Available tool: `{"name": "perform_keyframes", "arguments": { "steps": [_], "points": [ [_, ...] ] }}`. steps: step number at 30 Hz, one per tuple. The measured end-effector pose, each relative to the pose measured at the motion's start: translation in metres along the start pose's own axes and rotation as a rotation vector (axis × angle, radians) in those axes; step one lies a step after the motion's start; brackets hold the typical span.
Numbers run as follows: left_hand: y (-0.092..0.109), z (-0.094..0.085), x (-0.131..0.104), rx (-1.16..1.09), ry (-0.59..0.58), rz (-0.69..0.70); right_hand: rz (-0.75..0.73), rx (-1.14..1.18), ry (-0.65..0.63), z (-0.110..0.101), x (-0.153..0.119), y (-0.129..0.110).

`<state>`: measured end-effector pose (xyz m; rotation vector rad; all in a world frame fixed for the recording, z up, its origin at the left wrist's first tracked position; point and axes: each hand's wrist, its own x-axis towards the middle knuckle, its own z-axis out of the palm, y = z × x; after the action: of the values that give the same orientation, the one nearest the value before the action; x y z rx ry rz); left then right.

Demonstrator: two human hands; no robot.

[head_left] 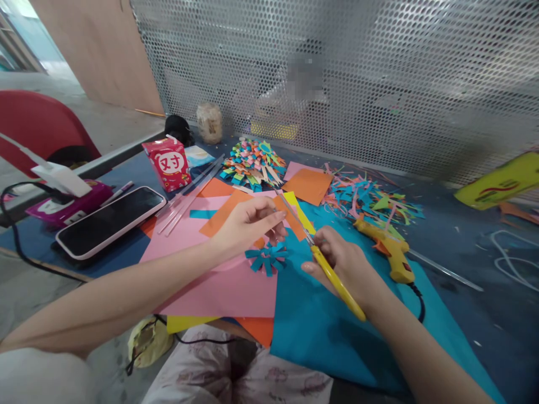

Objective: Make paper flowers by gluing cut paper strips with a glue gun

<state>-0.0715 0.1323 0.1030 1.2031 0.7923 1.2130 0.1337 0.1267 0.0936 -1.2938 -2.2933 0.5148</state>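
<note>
My right hand (341,261) is wrapped round yellow-handled scissors (332,278), whose blades point up and to the left. Beside the blades, an orange paper strip (296,221) reaches to the thumb of my left hand (255,221), which is closed in a pinch on it. Just below my left fingers lies a blue paper flower with cut petals (266,258). Under both hands are a pink paper sheet (219,297) and a large blue sheet (320,331). Another orange piece (227,213) and a short blue strip (202,214) rest on the pink sheet.
A pile of colourful paper flowers (255,163) and paper scraps (362,193) lie toward the perforated metal panel (379,84). A yellow glue gun (389,252) is at right. On the left are a phone (112,221), a purple power strip (69,205), clear sticks (189,196) and a red carton (168,163).
</note>
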Motion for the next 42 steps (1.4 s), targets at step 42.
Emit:
{"name": "perform_keyframes", "arguments": {
  "steps": [42],
  "points": [
    [-0.009, -0.011, 0.012, 0.113, 0.291, 0.035, 0.433, -0.065, 0.456, -0.032, 0.026, 0.062]
  ]
}}
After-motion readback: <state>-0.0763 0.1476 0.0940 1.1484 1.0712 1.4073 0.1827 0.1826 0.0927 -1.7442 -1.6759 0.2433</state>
